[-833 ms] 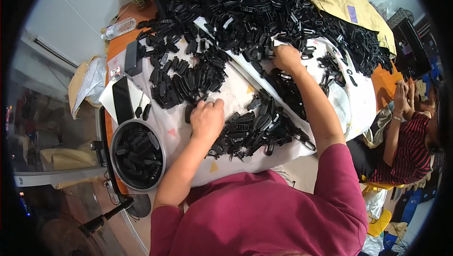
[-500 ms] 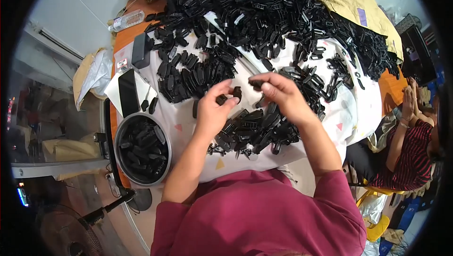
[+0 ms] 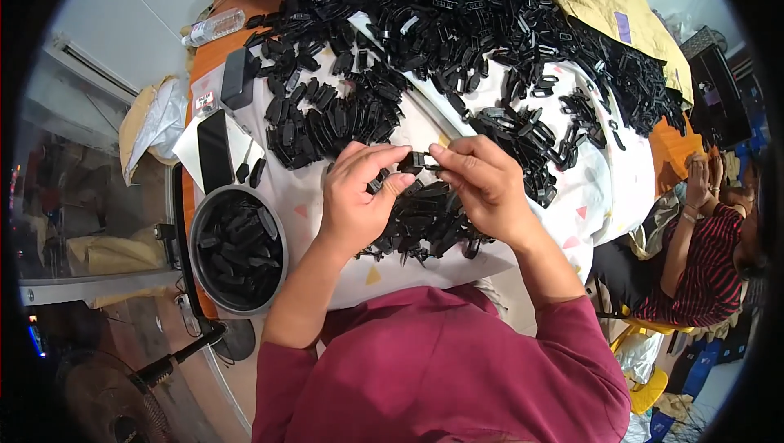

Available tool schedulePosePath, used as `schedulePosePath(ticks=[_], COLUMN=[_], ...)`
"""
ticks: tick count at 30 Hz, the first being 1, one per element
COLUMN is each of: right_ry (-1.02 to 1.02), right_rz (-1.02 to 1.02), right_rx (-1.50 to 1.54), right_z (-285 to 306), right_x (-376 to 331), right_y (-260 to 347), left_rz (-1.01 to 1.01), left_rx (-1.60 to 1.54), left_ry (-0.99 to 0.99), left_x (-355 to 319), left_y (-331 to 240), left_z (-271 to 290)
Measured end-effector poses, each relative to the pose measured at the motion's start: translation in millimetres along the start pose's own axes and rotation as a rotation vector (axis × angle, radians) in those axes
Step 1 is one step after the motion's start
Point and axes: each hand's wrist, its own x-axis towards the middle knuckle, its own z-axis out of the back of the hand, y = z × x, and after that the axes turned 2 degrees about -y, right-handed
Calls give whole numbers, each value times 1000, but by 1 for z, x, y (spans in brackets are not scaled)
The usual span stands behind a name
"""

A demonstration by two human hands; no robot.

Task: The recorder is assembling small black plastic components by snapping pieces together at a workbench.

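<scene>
My left hand (image 3: 359,194) is closed, with thumb and fingers pinching a small black plastic part (image 3: 416,162). From the other side my right hand (image 3: 483,186) pinches the end of this part; whether it holds a separate piece there is too small to tell. Another dark piece shows between the left palm and fingers, mostly hidden. Below the hands lies a heap of black plastic parts (image 3: 425,218). Left of them, on the white patterned cloth (image 3: 314,235), further black parts (image 3: 327,120) lie in rows.
A round grey tub (image 3: 280,267) of black parts stands at the left near edge. Beyond it are a phone (image 3: 214,149), a dark grey box (image 3: 238,78) and a plastic bottle (image 3: 214,28). A large black pile (image 3: 425,2) fills the far side. At right sits another person (image 3: 706,255).
My hands have come together, and the part in the left fingers now meets the right fingertips. The whole view has shifted slightly.
</scene>
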Motion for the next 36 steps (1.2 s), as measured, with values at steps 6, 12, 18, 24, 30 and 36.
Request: schedulePosePath(ticks=[6, 12, 18, 24, 30, 36], right_ry=[-157, -77, 297, 133, 191, -31], right_rz=[-40, -624, -534, -802, -704, -793], right_rx=[-202, 391, 361, -992, -1036, 466], right_z=[-24, -28, -20, 35, 23, 2], right_x=[-17, -22, 11, 36, 37, 40], right_y=[10, 4, -61, -199, -189, -77], left_rz=[698, 747, 801, 766, 514, 401], left_rx=[-976, -1089, -1160, -680, 516, 943], left_ry=[-145, -139, -275, -671, -66, 234], left_x=[-15, -13, -14, -15, -26, -28], left_y=[1, 4, 45, 58, 43, 41], left_z=[-39, -39, -33, 25, 22, 11])
